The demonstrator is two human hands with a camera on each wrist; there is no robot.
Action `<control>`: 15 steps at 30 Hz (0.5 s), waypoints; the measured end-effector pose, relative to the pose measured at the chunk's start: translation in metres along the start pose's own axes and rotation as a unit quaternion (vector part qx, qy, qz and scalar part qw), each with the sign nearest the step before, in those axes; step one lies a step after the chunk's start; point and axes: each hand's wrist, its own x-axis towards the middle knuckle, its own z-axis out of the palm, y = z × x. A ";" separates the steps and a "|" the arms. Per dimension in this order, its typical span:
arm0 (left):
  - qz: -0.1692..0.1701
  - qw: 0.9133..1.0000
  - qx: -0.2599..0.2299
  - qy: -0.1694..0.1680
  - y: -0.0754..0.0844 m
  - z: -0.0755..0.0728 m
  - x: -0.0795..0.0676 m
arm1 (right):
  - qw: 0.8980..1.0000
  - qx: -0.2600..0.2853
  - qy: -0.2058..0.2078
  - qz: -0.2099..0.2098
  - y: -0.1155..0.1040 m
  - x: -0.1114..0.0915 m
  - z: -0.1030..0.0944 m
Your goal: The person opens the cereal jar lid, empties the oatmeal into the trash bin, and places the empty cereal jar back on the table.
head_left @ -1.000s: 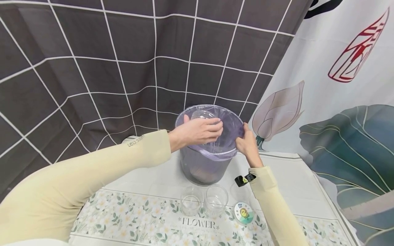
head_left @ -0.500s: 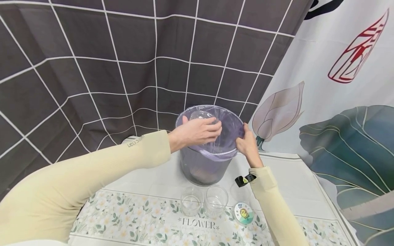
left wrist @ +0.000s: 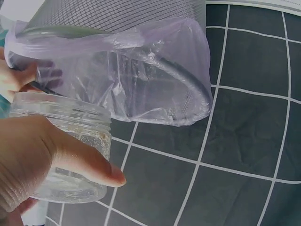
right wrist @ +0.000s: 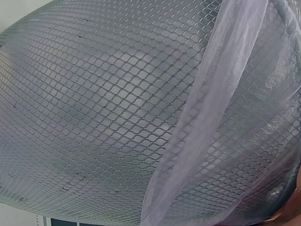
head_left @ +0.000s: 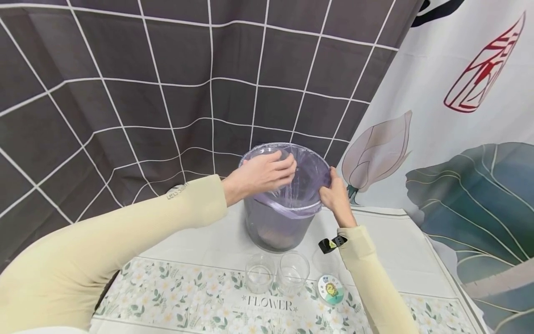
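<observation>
In the head view my left hand holds a clear plastic jar tilted above the mouth of a mesh wastebasket. The left wrist view shows the jar's threaded mouth towards the basket, my thumb along its side, and small specks on its inner wall. A thin purple bin liner is folded over the basket's rim. My right hand grips that rim on the right, thumb at the outside and fingers partly hidden. Through the mesh in the right wrist view, the basket's contents are blurred.
Two clear jars stand side by side on the floral table mat, with a fainter clear one close to the right forearm. Beside them lies a round lid with a cartoon sun. A dark checked curtain hangs right behind the basket.
My left hand has shifted slightly left and up with the jar, which shows less in the head view now. The right hand and the basket have stayed in place.
</observation>
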 end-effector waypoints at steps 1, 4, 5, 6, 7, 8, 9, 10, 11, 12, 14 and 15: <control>-0.008 1.000 -0.006 0.012 -0.001 0.001 -0.001 | 1.000 0.002 0.000 -0.001 0.000 0.000 0.000; -0.029 0.999 -0.020 0.035 -0.001 0.005 -0.004 | 1.000 0.005 -0.002 0.000 0.001 0.000 -0.001; -0.034 0.998 -0.025 0.038 -0.001 0.007 -0.005 | 1.000 0.006 -0.002 0.001 0.001 0.000 -0.001; -0.037 0.998 -0.030 0.038 -0.002 0.008 -0.006 | 1.000 0.007 -0.002 0.002 0.001 0.000 -0.001; -0.042 0.998 -0.038 0.039 -0.002 0.009 -0.007 | 1.000 0.006 -0.001 0.001 0.001 0.000 -0.001; -0.048 0.997 -0.046 0.037 -0.002 0.010 -0.007 | 1.000 0.005 0.001 -0.001 0.001 0.000 -0.001; -0.056 0.996 -0.055 0.036 -0.002 0.010 -0.008 | 1.000 0.004 0.003 -0.003 0.001 0.000 -0.001; -0.065 0.995 -0.066 0.032 -0.002 0.010 -0.009 | 1.000 0.004 0.005 -0.004 0.001 0.000 -0.002; -0.074 0.994 -0.076 0.027 -0.003 0.010 -0.010 | 1.000 0.004 0.006 -0.005 0.001 -0.001 -0.002; -0.087 0.992 -0.088 0.028 -0.003 0.010 -0.010 | 1.000 0.005 0.006 -0.006 0.001 -0.001 -0.002; -0.110 0.987 -0.111 0.025 -0.002 0.010 -0.012 | 1.000 0.007 0.005 -0.006 0.001 -0.001 -0.002; -0.121 0.985 -0.123 0.028 -0.001 0.009 -0.012 | 1.000 0.009 0.004 -0.005 0.001 -0.001 -0.002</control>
